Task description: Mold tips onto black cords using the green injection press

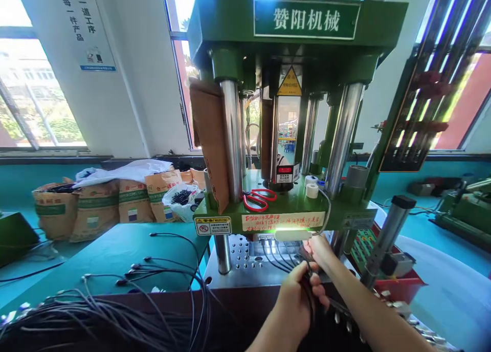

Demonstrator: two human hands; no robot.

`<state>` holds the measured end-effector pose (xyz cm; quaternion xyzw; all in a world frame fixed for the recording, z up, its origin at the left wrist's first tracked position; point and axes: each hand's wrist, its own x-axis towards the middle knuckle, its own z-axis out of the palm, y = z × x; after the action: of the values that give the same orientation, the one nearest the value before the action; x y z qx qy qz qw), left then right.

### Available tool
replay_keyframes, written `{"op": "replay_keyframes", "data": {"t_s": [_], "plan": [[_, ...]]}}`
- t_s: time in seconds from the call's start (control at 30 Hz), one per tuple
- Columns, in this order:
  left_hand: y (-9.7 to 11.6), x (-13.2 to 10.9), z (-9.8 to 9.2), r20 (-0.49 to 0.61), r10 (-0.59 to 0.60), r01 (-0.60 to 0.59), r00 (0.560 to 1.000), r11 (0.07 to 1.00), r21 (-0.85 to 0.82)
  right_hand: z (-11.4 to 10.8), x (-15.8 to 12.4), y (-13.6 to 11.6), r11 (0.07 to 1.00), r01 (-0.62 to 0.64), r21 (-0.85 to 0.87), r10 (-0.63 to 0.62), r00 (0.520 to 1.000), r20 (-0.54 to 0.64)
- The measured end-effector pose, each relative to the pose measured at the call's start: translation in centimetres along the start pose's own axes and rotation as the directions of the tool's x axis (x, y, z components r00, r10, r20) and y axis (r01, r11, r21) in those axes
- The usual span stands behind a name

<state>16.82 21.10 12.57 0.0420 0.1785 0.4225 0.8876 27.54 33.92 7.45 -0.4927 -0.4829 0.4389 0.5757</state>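
My left hand (pixel 297 298) is closed around a bunch of black cables (pixel 307 285) in front of the green press. From it, several cables (pixel 282 264) fan out side by side to a metal mould (pixel 253 249) under the press's raised plate. My right hand (pixel 319 250) reaches in at the mould's right side, next to the cable ends. Its fingers are pinched together; what they hold is hidden. A lit white lamp (pixel 293 234) hangs on the plate's front edge, just above the right hand.
Red-handled scissors (pixel 259 199) and a white roll (pixel 312 190) lie on the green press (pixel 215 206). A heap of black cables (pixel 115 311) covers the left front. At right stands a red bin (pixel 408 285), with metal connectors (pixel 401 308) near it. Brown sacks (pixel 97 209) line the wall.
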Motion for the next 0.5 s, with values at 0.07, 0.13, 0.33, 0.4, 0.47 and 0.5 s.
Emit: {"op": "replay_keyframes", "data": {"t_s": [0.07,0.13,0.33,0.4,0.47,0.5], "plan": [[-1.2,-1.3,-0.1,-0.020,-0.009,0.008,1.000,0.999,-0.048,-0.6,-1.0,-0.2,0.998,-0.019,0.055,0.021,0.999,-0.027],[-2.5,-3.0,-0.7,-0.025,-0.011,0.010,1.000,0.999,-0.051,-1.1,-2.0,-0.6,0.994,-0.028,0.105,0.035,0.997,-0.064],[-4.8,-10.0,-3.5,0.186,0.116,-0.134,0.976,0.987,0.090,-3.0,-3.9,-1.1,0.981,-0.084,0.176,0.112,0.982,-0.155],[-2.1,-12.7,-3.3,0.205,0.230,-0.254,0.951,0.962,0.101,-4.0,-4.4,-1.1,0.981,-0.101,0.168,0.134,0.971,-0.198],[3.0,-15.3,-2.4,0.166,0.504,-0.522,0.847,0.848,0.089,-5.4,-5.0,-1.1,0.982,-0.127,0.143,0.158,0.959,-0.237],[6.2,-16.4,-1.9,0.139,0.670,-0.683,0.730,0.724,0.098,-6.1,-5.4,-1.1,0.981,-0.141,0.132,0.170,0.954,-0.246]]}}
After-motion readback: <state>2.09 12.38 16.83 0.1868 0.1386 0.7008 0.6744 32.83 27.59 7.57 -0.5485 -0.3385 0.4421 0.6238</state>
